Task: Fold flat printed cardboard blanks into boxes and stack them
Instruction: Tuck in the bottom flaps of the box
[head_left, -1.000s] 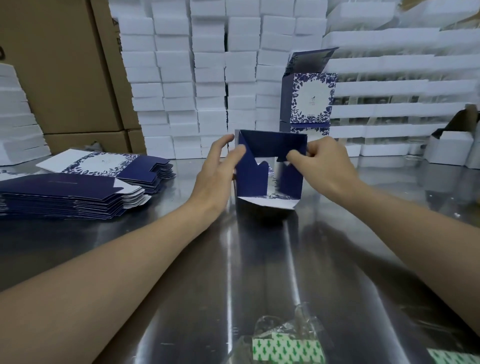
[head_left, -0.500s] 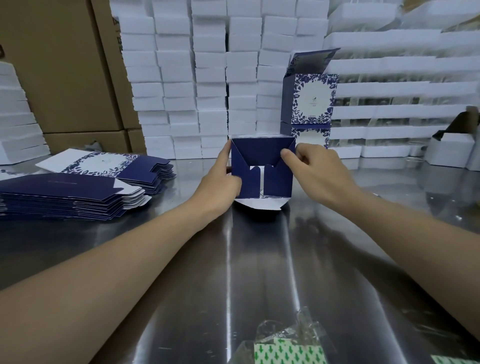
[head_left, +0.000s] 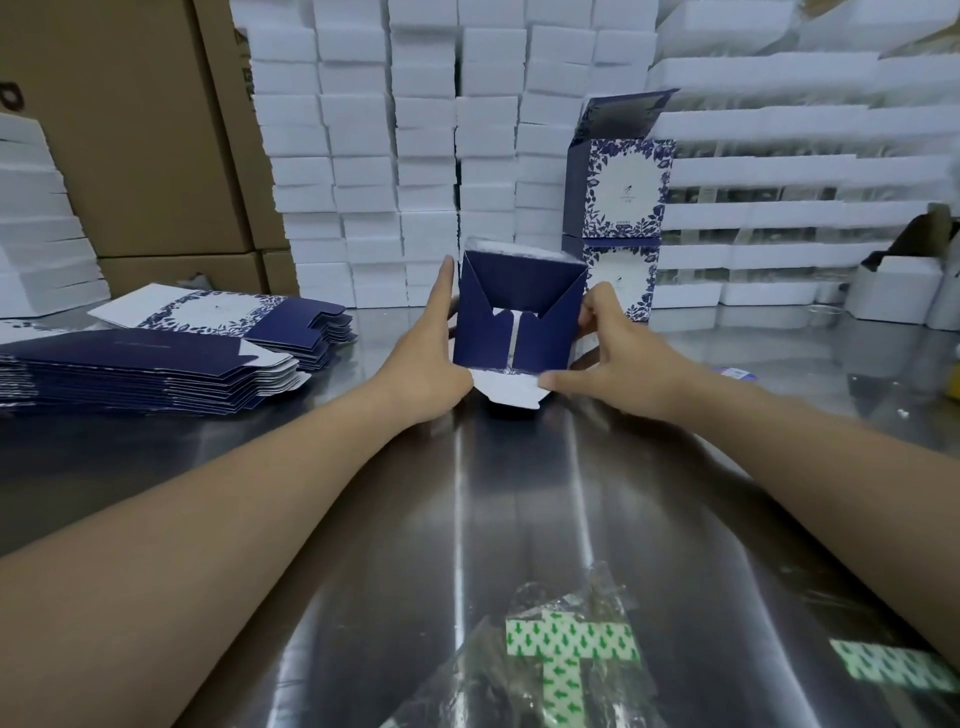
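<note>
A navy cardboard box (head_left: 514, 317) lies on its side on the steel table, its bottom end facing me with two side flaps folded in and a white flap (head_left: 511, 389) sticking out low. My left hand (head_left: 428, 358) grips the box's left side, fingers up along the edge. My right hand (head_left: 613, 358) holds the right side, its thumb on the white flap's tip. Two stacks of flat navy blanks (head_left: 156, 364) lie at the left. Behind the box, two finished floral boxes (head_left: 621, 208) stand stacked, the top one's lid open.
White foam blocks (head_left: 395, 156) wall the back, brown cartons (head_left: 130, 130) stand back left. An open white box (head_left: 898, 286) sits at the right. Crumpled plastic with green-patterned tape (head_left: 566, 654) lies on the steel table (head_left: 363, 519) near me.
The two side flaps have been folded in over the box's end. My right hand moved from the top right flap down to the white bottom flap; my left hand slid lower along the side.
</note>
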